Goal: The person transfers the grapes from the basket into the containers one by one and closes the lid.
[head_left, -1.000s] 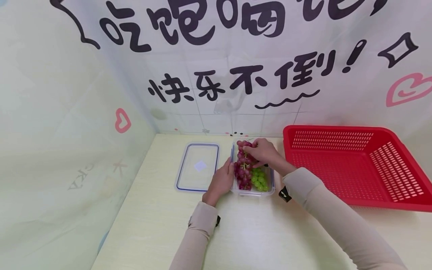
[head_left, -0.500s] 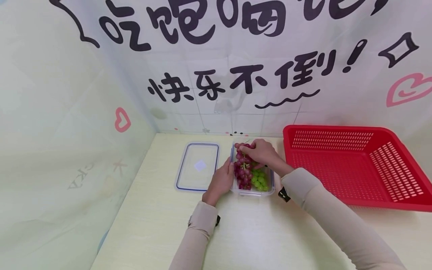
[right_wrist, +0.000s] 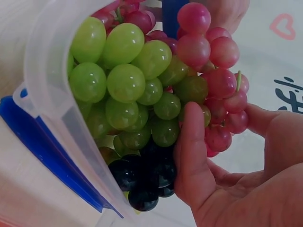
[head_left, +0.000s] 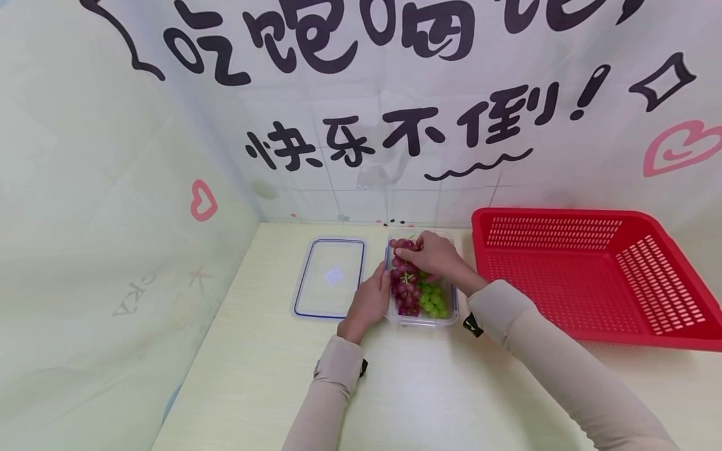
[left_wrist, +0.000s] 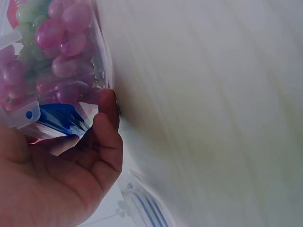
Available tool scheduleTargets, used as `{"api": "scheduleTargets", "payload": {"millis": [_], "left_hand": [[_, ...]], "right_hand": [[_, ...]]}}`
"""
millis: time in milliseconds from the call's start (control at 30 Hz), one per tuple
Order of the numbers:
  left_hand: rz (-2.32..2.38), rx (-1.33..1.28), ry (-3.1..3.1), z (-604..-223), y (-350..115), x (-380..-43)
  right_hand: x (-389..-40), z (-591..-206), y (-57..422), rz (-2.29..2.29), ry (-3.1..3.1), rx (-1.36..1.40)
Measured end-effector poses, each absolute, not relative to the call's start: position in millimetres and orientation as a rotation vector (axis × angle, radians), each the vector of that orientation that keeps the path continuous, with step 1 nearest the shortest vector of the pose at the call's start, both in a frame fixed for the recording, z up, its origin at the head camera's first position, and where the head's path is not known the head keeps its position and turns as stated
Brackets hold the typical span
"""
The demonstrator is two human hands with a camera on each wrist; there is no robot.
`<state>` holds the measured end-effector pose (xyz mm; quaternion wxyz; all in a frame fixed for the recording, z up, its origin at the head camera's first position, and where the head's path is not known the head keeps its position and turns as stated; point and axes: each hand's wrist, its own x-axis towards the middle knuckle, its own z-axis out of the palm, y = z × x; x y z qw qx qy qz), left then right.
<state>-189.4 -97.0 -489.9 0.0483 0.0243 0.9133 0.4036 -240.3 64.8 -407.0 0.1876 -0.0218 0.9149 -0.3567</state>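
Observation:
A clear plastic food container (head_left: pixel 420 322) with blue latches holds bunches of grapes. Red grapes (head_left: pixel 406 289) lie along its left side, green grapes (head_left: pixel 433 302) at the front right. Black grapes (right_wrist: pixel 161 172) show below the green ones in the right wrist view; my hand hides them from the head view. My right hand (head_left: pixel 440 255) grips the upper part of the red bunch between thumb and fingers, one finger lying against the green grapes. At the container's left wall, my left hand (head_left: pixel 370 300) holds on, fingers curled beside a blue latch (left_wrist: pixel 59 118).
Left of the container, a clear lid (head_left: pixel 329 279) with a blue seal lies flat on the pale table (head_left: pixel 406 388). A large red plastic basket (head_left: pixel 564 294) stands close on the right. A printed wall sheet (head_left: pixel 361 207) hangs directly behind.
My right hand has shifted slightly left and down with the top of the red grapes, bringing them lower into the container. The left hand keeps its place.

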Motion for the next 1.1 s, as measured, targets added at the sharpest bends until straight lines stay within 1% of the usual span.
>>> {"api": "scheduleTargets", "payload": {"millis": [200, 567, 1100], "left_hand": [[1.216, 0.066, 2.790, -490, -97, -189], [1.213, 0.070, 2.791, -491, -98, -190], [1.229, 0.073, 2.757, -490, -99, -189]], "right_hand": [[-237, -408, 63, -0.965, 2.602, -0.118], [-237, -418, 63, -0.937, 2.669, -0.084], [-234, -432, 58, -0.847, 2.791, -0.148]]}}
